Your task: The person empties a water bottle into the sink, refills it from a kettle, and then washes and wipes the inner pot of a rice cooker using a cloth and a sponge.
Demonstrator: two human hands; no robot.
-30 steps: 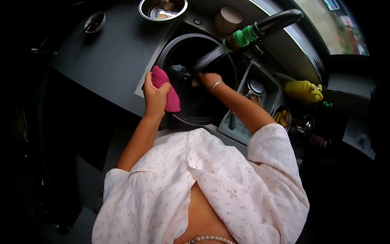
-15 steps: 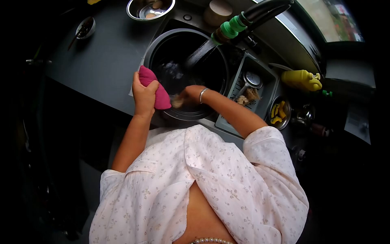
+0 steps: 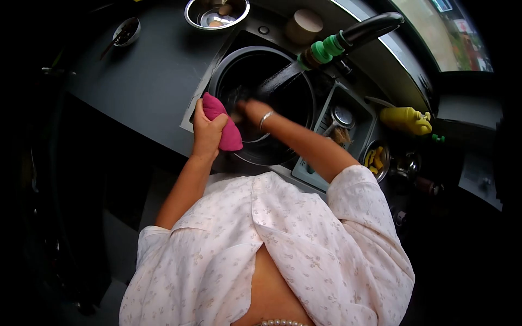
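A large dark round pot (image 3: 255,50) sits in the sink, tilted slightly, with water running into it from the tap. My left hand (image 3: 208,130) is closed around a folded pink cloth (image 3: 224,124) pressed over the pot's left rim. Whatever part of the pot lies under the cloth is hidden. Inside the pot, my right hand (image 3: 254,112) is blurred, its fingers closed on a tan scrubber (image 3: 236,115) near the left inner wall. The scrubber's exact kind is too smeared to make out.
The black tap (image 3: 375,26) with green fittings (image 3: 325,50) reaches over the pot. To the right are a grey drain basket (image 3: 356,98), a yellow bottle (image 3: 403,119) and a bowl of yellow pieces (image 3: 375,158). A steel bowl (image 3: 217,20) and small white bowl (image 3: 128,33) stand on the counter.
My right hand has moved up and left inside the pot, from its lower part toward the left wall. My left hand keeps its hold on the cloth; the whole view has shifted slightly.
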